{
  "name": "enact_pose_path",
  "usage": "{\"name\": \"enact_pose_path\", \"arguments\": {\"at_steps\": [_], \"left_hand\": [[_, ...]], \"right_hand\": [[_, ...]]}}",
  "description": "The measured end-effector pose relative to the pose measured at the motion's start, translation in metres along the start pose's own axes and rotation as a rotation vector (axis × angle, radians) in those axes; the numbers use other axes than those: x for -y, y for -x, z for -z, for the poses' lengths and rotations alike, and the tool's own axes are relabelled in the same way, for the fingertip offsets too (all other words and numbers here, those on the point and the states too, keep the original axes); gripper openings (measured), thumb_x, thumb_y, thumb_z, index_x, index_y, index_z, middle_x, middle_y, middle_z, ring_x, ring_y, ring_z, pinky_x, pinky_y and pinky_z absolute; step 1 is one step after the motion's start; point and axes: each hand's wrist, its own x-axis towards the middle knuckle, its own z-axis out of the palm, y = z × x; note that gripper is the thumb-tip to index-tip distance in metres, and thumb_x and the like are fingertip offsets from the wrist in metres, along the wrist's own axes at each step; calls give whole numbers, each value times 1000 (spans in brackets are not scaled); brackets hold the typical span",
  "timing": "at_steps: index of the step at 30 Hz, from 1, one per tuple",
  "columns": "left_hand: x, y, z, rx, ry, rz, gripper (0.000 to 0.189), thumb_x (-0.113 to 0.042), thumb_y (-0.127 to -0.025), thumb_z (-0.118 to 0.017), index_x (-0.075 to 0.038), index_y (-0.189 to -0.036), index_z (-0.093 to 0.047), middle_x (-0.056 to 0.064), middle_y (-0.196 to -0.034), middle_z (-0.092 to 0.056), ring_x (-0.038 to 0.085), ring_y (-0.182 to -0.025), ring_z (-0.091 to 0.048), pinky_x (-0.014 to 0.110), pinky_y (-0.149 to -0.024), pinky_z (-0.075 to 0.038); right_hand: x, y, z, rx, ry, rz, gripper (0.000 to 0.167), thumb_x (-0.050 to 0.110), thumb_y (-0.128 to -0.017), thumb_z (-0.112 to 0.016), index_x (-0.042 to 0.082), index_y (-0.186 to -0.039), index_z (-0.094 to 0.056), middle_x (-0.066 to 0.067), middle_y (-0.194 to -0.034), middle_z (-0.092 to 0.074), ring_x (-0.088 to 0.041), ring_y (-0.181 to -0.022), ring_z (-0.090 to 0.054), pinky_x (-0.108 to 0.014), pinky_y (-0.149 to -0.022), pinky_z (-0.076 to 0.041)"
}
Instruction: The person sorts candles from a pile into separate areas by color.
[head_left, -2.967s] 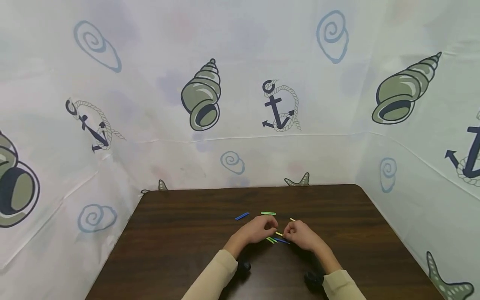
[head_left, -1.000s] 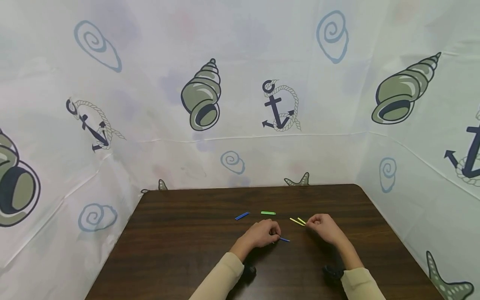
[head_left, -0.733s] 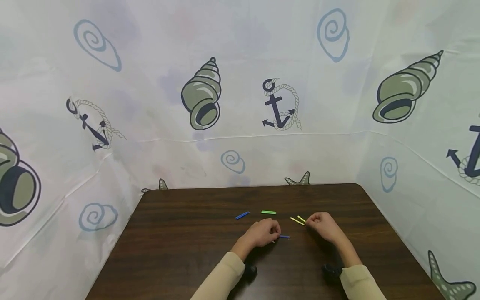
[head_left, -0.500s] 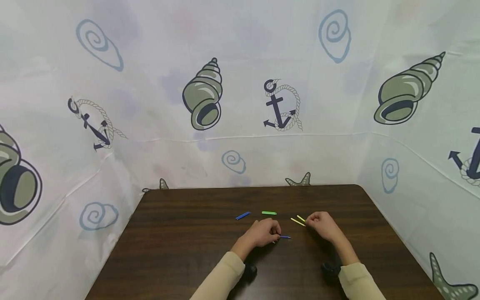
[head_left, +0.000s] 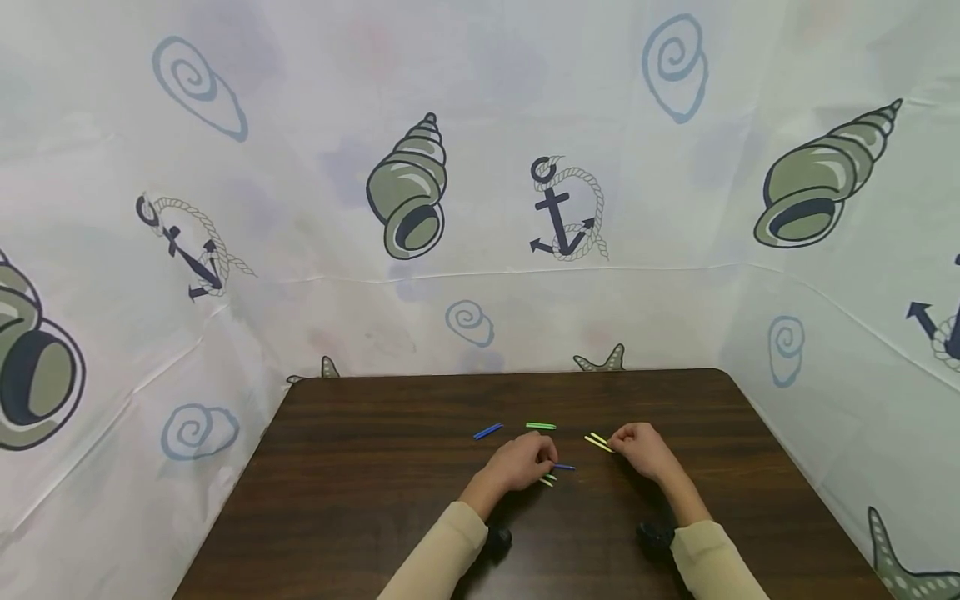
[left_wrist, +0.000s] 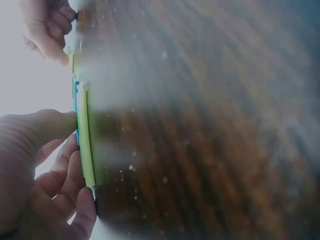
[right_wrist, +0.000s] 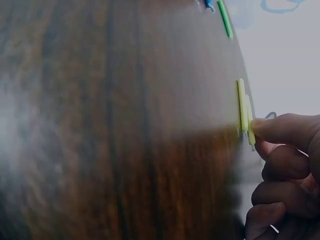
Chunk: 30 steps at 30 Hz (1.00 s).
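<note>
Thin birthday candles lie on a dark wooden table (head_left: 337,492). My left hand (head_left: 517,462) pinches a blue candle (head_left: 564,467) between thumb and finger, seen edge-on in the left wrist view. Just in front of it lie light green candles (head_left: 549,480), partly under that hand; one green candle (left_wrist: 86,140) shows large beside the fingers in the left wrist view. My right hand (head_left: 645,450) pinches the near end of a yellow candle (right_wrist: 250,120). A second yellow candle (right_wrist: 242,105) lies alongside it, almost parallel, wicks toward the hand.
Farther back lie a pair of blue candles (head_left: 488,431) and a pair of green candles (head_left: 541,426). A white sheet (head_left: 495,125) printed with shells and anchors hangs behind and beside the table. Dark wrist cameras sit under both sleeves.
My right hand has carried a yellow candle from the middle to the right, beside the other yellow one, and drawn the two closer. The left hand has shifted slightly, uncovering the light green candles.
</note>
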Motion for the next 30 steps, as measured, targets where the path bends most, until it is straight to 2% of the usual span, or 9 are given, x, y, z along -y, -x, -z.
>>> {"name": "enact_pose_path", "arguments": {"at_steps": [9,17,24,30], "left_hand": [[0,-3,3,10,-59,28,6,-24,-107,-69,-27,-108,-73,-13,-98,-66,2,-82,-57,29,-74,-52],[5,-6,2,-2,-127,19,4,-26,-106,-70,-26,-105,-74,-14,-96,-69,2,-81,-59,28,-73,-52],[5,-6,1,-27,-149,23,6,-27,-106,-69,-27,-100,-73,-14,-99,-68,1,-82,-58,28,-72,-52],[5,-6,0,-32,-153,30,5,-26,-105,-70,-26,-101,-73,-12,-100,-67,2,-83,-57,28,-72,-52]], "right_hand": [[3,1,-1,-18,29,-3,21,17,-104,-66,0,-106,-79,-11,-99,-75,-20,-82,-61,-36,-72,-50],[3,2,-4,-29,26,15,17,16,-103,-68,2,-101,-77,-8,-93,-72,-20,-79,-60,-36,-71,-49],[3,3,-2,-21,18,24,16,16,-104,-68,4,-103,-79,-9,-100,-74,-21,-85,-60,-37,-75,-49],[0,1,-3,-11,13,49,17,19,-106,-68,5,-107,-78,-7,-96,-71,-20,-81,-55,-34,-72,-46]]}}
